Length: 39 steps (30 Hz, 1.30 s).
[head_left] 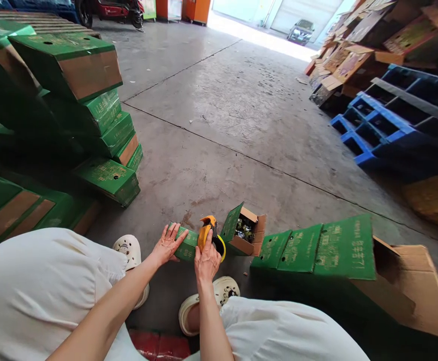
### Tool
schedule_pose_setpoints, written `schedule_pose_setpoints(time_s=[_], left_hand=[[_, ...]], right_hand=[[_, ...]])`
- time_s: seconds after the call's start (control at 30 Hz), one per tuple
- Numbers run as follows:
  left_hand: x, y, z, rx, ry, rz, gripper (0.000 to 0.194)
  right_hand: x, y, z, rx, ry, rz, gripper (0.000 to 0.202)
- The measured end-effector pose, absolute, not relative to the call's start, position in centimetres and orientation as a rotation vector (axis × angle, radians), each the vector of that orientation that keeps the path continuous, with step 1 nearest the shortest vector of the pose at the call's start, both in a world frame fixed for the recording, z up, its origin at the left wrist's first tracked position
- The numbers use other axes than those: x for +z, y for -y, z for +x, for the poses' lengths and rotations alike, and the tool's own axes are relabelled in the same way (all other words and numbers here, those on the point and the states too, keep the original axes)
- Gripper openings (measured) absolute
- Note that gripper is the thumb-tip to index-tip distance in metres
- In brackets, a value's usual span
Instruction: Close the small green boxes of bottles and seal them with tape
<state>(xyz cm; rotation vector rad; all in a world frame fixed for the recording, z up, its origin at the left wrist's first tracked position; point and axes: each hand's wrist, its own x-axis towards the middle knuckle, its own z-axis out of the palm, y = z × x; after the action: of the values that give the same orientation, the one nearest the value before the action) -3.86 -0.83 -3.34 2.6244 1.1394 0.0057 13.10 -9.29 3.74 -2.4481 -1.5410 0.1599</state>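
Observation:
Between my feet stands a small green carton [187, 246] with its flaps closed. My left hand [167, 243] lies over its left end, fingers spread on the top and the thumb down by the near side. My right hand [207, 260] is closed round an orange-yellow tape dispenser [206, 231], index finger stretched along its top. The dispenser sits at the carton's right end, and its tape roll [219, 246] shows at the right. Just beyond is an open green carton [232, 226] with dark, shiny wrapped items [244, 230] inside.
Several green cartons [301, 250] stand in a row at the right, the nearest with open flaps [418, 281]. Green cartons [87, 65] are stacked at the left. Blue pallets [380, 120] and piled cardboard boxes [354, 62] stand at the right, on a concrete floor [219, 130].

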Motion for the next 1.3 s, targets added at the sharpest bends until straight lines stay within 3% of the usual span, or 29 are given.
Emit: schedule_pose_setpoints(time_s=[0.2,0.43,0.57,0.77,0.97,1.03,1.13,1.3], left_hand=[[-4.1,2.0,-3.3,0.046,-1.242,2.635,0.138],[-6.1,6.0,-0.3,0.271,-1.372,2.664,0.091],[-5.8,6.0,0.1,0.193,-1.312,2.614,0.096],[-3.6,4.9,-1.0,0.082,-1.122,2.440,0.123],[-4.3,3.7,-2.2,0.171,-1.020,2.376,0.104],[-5.1,3.3,-2.5,0.219,-0.990,2.403,0.097],[-5.8,3.1,-2.7,0.287,-0.976,2.455,0.094],[-5.3,3.2,-2.6,0.293,-1.006,2.461,0.090]], right_hand=[[2.3,10.3,13.2,0.046,1.600,-2.413,0.078],[2.5,10.0,13.0,0.033,1.638,-2.444,0.078],[3.2,9.6,12.7,0.056,1.638,-2.471,0.073],[5.1,7.6,12.2,0.212,1.555,-2.649,0.066],[7.2,5.6,13.5,0.628,1.412,-2.767,0.089],[7.8,5.5,14.3,0.686,1.429,-2.757,0.087],[8.8,5.9,15.7,0.746,1.415,-2.628,0.082],[10.2,6.9,16.7,1.061,1.437,-1.880,0.090]])
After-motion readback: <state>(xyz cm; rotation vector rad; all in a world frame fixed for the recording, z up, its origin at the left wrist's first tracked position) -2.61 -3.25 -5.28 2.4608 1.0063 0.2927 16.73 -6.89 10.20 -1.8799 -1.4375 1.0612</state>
